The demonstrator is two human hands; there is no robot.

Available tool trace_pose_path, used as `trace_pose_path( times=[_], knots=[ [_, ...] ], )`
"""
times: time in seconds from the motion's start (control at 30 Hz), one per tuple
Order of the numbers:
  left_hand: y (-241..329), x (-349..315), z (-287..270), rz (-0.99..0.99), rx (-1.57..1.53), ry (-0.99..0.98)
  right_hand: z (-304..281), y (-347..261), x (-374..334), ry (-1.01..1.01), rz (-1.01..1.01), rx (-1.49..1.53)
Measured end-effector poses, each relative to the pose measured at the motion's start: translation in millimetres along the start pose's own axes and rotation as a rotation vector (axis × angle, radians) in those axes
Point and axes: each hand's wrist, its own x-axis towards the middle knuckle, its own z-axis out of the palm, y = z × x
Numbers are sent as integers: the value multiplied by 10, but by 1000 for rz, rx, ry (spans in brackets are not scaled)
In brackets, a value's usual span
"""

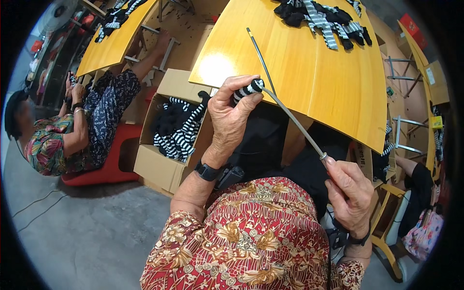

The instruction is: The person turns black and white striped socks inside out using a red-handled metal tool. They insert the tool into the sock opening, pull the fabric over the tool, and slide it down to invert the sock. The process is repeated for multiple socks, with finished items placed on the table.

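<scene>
At one o'clock, table [338, 77]: glossy yellow
Floor [87, 227], eight o'clock: grey
Left fingers [249, 103]: pinching striped cloth [247, 92]
Right fingers [341, 175]: grasping rod [299, 126]

Markings, right side of the view. Dark, sideways lettering stands on a cardboard box [363, 158] partly hidden beneath the edge of the desk [343, 92]. A white label [429, 75] on a brown carton [440, 88] and a small yellow packet [437, 122] show print too small to read.

Left hand [229, 115], twelve o'clock, pinches striped cloth [248, 92]. Right hand [352, 195], four o'clock, grips a rod [296, 122] reaching the cloth.
</scene>
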Motion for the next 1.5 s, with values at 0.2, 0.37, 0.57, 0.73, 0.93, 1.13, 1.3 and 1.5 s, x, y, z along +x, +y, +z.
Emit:
trace_pose_path(
  times=[0.2, 0.37, 0.57, 0.73, 0.93, 1.13, 1.3, 1.5],
  knots=[
    [13, -39, 68, 50, 106, 23, 379, -53, -78, 116, -48, -61],
    [54, -58, 130, -160, -280, 10, 323, 51, -63, 292, -48, -98],
    [80, -8, -66, -413, -524, -278, -164, 215, -53, 141, -32, -156],
    [-32, 35, -169, -443, -586, -425, -430, 224, 84, -48, -18, -146],
    [-50, 54, -190, -511, -655, -481, -479, 343, 92, -102, 10, 5],
    [-38, 61, -181, -537, -644, -454, -400, 362, 71, -135, 69, 123],
    [-5, 100, -150, -525, -622, -446, -365, 324, 54, -168, 163, 150],
    [-10, 90, -192, -526, -473, -458, -384, 260, 64, -236, 334, 271]
  ],
)
